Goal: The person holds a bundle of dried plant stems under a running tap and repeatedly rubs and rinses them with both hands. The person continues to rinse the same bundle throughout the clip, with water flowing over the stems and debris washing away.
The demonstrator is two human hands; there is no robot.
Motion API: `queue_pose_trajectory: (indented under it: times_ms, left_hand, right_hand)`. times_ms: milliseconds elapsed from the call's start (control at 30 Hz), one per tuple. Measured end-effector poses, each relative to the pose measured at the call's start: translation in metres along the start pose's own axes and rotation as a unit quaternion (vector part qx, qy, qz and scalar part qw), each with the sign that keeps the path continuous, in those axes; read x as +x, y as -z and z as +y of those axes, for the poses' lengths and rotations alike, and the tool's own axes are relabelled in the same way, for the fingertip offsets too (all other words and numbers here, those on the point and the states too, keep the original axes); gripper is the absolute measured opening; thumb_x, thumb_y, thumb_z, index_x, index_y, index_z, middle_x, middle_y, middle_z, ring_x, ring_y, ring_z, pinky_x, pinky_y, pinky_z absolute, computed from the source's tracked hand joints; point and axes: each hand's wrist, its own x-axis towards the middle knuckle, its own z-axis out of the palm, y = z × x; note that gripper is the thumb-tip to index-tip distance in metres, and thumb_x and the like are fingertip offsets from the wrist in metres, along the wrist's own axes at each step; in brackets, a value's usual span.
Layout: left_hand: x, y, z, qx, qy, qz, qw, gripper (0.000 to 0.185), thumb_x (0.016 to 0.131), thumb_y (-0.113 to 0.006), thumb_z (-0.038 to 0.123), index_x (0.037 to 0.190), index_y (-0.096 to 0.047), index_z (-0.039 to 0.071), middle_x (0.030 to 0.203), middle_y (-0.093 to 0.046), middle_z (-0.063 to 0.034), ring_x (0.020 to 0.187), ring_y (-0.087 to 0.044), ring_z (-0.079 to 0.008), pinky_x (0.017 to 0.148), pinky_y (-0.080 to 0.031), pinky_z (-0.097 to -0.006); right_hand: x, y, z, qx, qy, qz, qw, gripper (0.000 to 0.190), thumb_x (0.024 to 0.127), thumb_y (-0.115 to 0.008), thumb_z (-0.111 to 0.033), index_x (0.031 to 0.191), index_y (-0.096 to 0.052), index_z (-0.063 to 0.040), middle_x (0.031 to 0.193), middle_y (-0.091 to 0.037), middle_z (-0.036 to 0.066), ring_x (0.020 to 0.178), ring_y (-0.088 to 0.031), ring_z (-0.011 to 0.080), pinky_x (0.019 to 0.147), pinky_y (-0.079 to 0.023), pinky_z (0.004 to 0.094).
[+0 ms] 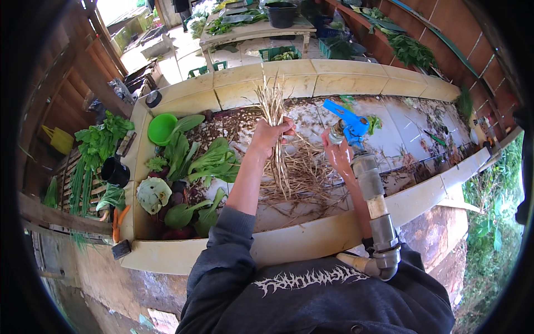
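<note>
My left hand (270, 135) is closed around a bundle of dry straw-like stalks (271, 98), held upright over the tiled basin; their lower ends hang below the fist. Close by, my wet right hand (333, 151) is at the mouth of a metal tap with a blue lever handle (353, 123). The tap and its pipe partly cover that hand, and whether its fingers hold anything cannot be made out. Beneath both hands, a loose heap of similar stalks (306, 173) is spread over the white tile floor of the basin.
Leafy greens (215, 160), a holed cabbage (153, 195) and a green plastic bowl (162, 129) crowd the basin's left end. Carrots (121, 217) and a black cup (115, 172) sit by its left rim. The metal pipe (377, 208) rises between my right arm and the camera. Behind stands a table (250, 36).
</note>
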Motion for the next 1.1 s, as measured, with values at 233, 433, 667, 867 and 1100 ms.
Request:
queue_pose_trajectory:
  times_ms: [233,433,667,867,1100]
  left_hand:
    - [-0.007,-0.014,0.003,0.01,0.037,-0.029,0.999,0.022,0.084,-0.072,0.013,0.103,-0.067,0.004,0.089,-0.072,-0.0073,0.074,-0.069,-0.0127,0.052,-0.044,-0.0264]
    - [-0.004,-0.014,-0.004,0.053,0.034,-0.075,0.995,0.023,0.082,-0.074,0.011,0.102,-0.067,0.002,0.088,-0.073,-0.0092,0.073,-0.069,-0.0141,0.051,-0.044,-0.0261]
    - [-0.002,-0.001,-0.003,0.024,0.014,0.017,0.999,0.018,0.085,-0.07,0.01,0.101,-0.067,0.003,0.091,-0.073,-0.0099,0.076,-0.07,-0.0141,0.052,-0.044,-0.0262]
    - [-0.006,-0.012,0.001,0.03,0.009,-0.046,0.998,0.019,0.083,-0.072,0.009,0.1,-0.066,0.004,0.088,-0.072,-0.0076,0.077,-0.07,-0.0148,0.053,-0.045,-0.0275]
    - [-0.009,-0.022,-0.001,0.035,0.011,-0.056,0.998,0.017,0.082,-0.071,0.009,0.097,-0.065,0.004,0.088,-0.072,-0.0087,0.074,-0.069,-0.0143,0.051,-0.045,-0.0282]
  right_hand:
    - [0.006,-0.004,0.001,0.023,-0.025,-0.012,0.999,0.015,0.093,-0.059,-0.017,0.09,-0.059,-0.002,0.067,-0.052,0.011,0.059,-0.053,0.0179,0.055,-0.041,0.0346]
    - [0.006,-0.012,-0.022,-0.311,0.052,-0.169,0.934,0.013,0.093,-0.06,-0.017,0.092,-0.059,-0.004,0.067,-0.052,0.013,0.057,-0.052,0.0186,0.053,-0.04,0.0356]
    - [0.006,-0.013,-0.017,-0.099,-0.117,-0.028,0.988,0.027,0.099,-0.052,-0.03,0.085,-0.054,-0.006,0.063,-0.048,0.003,0.055,-0.044,0.0114,0.05,-0.036,0.032]
    - [0.008,-0.006,-0.009,-0.022,-0.23,-0.132,0.964,0.036,0.101,-0.046,-0.038,0.087,-0.056,-0.008,0.065,-0.045,-0.005,0.057,-0.037,0.0053,0.051,-0.03,0.0234]
    - [0.007,-0.011,-0.015,-0.183,-0.118,-0.193,0.957,0.03,0.098,-0.053,-0.028,0.085,-0.056,-0.002,0.062,-0.046,0.0,0.056,-0.04,0.0093,0.052,-0.035,0.0286]
